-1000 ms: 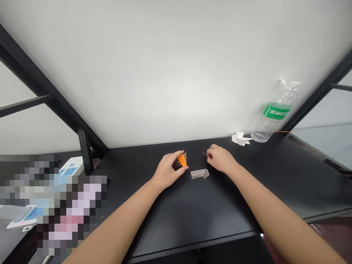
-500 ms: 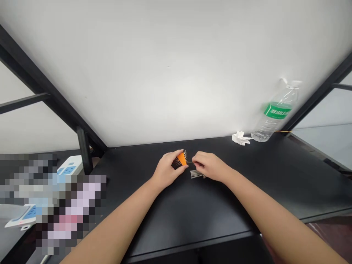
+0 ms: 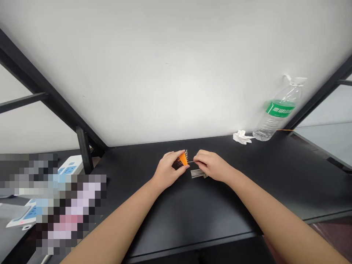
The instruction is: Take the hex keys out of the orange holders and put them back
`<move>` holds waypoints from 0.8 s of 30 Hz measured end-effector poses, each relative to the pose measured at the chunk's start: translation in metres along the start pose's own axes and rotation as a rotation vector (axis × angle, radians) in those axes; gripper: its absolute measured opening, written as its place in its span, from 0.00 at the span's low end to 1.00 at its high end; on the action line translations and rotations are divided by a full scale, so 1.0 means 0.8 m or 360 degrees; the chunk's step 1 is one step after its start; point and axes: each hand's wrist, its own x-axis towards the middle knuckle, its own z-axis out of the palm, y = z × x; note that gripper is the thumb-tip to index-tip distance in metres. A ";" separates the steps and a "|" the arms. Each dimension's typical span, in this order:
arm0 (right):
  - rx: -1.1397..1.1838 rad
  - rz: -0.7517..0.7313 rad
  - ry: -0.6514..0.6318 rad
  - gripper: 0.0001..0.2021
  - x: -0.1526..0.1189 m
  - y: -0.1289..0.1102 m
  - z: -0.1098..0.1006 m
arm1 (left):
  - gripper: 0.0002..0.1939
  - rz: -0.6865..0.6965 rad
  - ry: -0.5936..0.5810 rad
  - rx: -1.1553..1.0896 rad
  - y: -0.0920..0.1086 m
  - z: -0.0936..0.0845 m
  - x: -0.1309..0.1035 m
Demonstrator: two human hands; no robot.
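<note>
An orange hex key holder [image 3: 183, 159] stands between the thumb and fingers of my left hand [image 3: 168, 169], which grips it at both ends. Several metal hex keys [image 3: 186, 154] sit in the holder, their bent ends toward the right. My right hand [image 3: 210, 164] pinches a thin hex key [image 3: 190, 161], whose straight shaft reaches left to the holder; how deep it sits there I cannot tell. Just below my right hand, a row of loose L-shaped hex keys [image 3: 197, 173] lies side by side on the black tabletop [image 3: 187, 212], partly covered by that hand.
A clear plastic bottle [image 3: 279, 110] with a green label stands at the back right against the white wall [image 3: 170, 73]. Beside it lies a crumpled white tissue [image 3: 242, 137]. To the left are white and blue power strips [image 3: 70, 169], a blurred-out patch and a black metal frame [image 3: 84, 150].
My right hand has shifted slightly right, so more of the thin hex key's shaft shows. The left hand stays around the holder. The view has moved a little.
</note>
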 end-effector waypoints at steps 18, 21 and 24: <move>-0.0170 -0.0004 -0.0034 0.12 -0.005 -0.007 -0.002 | 0.29 0.0085 -0.0096 0.0116 -0.005 0.002 0.001; -0.0282 0.0010 -0.0064 0.12 -0.005 -0.011 0.002 | 0.29 0.0115 -0.0163 0.0179 -0.006 0.002 0.002; -0.0199 -0.0008 -0.0017 0.11 -0.004 -0.012 0.005 | 0.28 0.0155 -0.0157 0.0200 -0.007 0.001 0.002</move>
